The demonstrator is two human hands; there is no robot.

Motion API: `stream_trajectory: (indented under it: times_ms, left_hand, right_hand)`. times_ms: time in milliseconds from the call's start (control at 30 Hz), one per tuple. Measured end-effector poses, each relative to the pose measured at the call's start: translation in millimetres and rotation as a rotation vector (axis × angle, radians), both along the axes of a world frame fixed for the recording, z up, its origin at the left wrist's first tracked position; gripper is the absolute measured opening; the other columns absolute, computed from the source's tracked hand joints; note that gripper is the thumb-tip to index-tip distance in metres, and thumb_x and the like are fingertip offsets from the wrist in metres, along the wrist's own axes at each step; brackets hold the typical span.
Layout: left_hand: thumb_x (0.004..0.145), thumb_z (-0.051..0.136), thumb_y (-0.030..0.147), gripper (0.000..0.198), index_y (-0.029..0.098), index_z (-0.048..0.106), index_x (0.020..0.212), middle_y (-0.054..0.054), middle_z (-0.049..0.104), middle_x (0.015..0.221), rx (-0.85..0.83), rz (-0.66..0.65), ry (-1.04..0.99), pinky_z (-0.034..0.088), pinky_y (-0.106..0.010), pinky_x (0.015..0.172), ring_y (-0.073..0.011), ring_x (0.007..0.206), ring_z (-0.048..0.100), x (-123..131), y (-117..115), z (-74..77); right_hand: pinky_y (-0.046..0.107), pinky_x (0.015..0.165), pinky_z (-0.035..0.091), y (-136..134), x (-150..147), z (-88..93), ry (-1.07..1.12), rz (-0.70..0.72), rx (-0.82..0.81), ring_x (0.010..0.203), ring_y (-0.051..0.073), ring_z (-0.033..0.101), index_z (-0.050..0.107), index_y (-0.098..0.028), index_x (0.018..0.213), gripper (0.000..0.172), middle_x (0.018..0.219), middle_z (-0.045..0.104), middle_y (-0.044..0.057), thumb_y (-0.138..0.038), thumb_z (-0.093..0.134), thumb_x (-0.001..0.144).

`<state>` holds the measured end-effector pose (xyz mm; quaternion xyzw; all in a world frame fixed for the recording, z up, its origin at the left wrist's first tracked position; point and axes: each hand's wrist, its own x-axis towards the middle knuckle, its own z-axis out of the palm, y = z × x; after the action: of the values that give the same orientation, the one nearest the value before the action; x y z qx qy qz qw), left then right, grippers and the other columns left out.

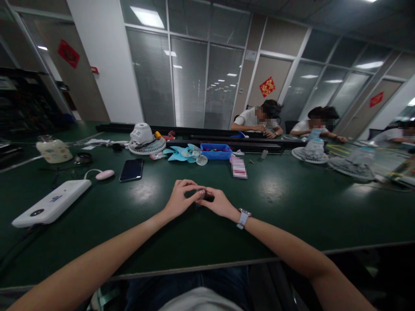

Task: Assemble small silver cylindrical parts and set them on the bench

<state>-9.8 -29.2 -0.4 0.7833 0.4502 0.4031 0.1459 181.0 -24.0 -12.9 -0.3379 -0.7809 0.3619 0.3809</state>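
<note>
Over the middle of the green table (155,242), my left hand (180,199) and my right hand (223,204) meet at the fingertips. Between them is a small dark grey, roundish part (201,197), too small and too covered by fingers to name. Thumb and fingers of each hand are closed on it from either side. Beyond my hands lie light-blue fan blades (183,153), a blue basket (207,152) with small parts and wires inside, and a pink-and-white striped packet (239,167).
Left are a phone (131,169), a white power bank-like box (53,203), a pink oval gadget (105,175) and a patterned jar (54,150). White fan parts (142,138) stand behind. Several people (259,121) sit across the table, with more fan parts (311,151) at right.
</note>
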Motion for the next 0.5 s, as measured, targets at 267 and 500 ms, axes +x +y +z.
stream_trajectory:
  times_ms: [267,500]
  left_hand:
    - [0.087,0.059,0.043,0.026,0.027,0.076,0.099,-0.003,0.072,0.099,0.008,0.102,-0.095,0.041,-0.035,0.092,-0.0226,0.103,0.055,-5,15,5.2]
    - [0.077,0.068,0.045,0.022,0.029,0.079,0.089,-0.004,0.076,0.089,-0.205,0.161,-0.028,0.042,-0.036,0.084,-0.0249,0.091,0.059,-25,27,-10.7]
  right_hand:
    - [0.034,0.084,0.052,-3,1,5.3,-0.040,-0.042,0.009,0.094,0.019,0.065,0.064,-0.020,0.117,0.045,0.107,0.070,0.005,-0.040,0.072,0.077]
    - [0.034,0.086,0.053,-8,1,12.2,-0.027,-0.050,-0.013,0.098,0.019,0.065,0.064,-0.020,0.117,0.044,0.111,0.069,0.005,-0.037,0.074,0.076]
